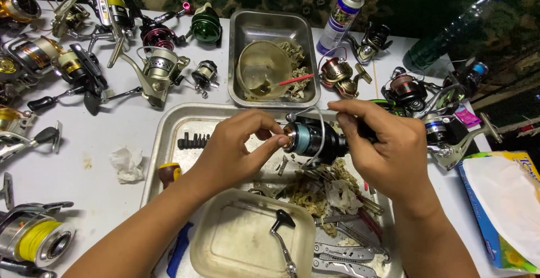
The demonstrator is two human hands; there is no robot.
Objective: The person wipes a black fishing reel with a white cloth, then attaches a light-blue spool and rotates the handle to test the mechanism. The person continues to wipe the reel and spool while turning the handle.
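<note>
While the right hand (388, 148) grips the black fishing reel (320, 138) over the metal tray (169, 137), the left hand (233, 148) pinches its gold front knob (290, 136). At 12 o'clock sits a smaller pan (270, 25) on the desk (95, 160).

The black spinning reel (318, 138) is showing glossy plastic and a brass-coloured metal knob; the metal tray (169, 126) is looking dull and scratched; the crumpled tissue (127, 164) is lying soft and papery.

The right hand (388, 151) hides the black reel's (318, 138) rear body.
</note>
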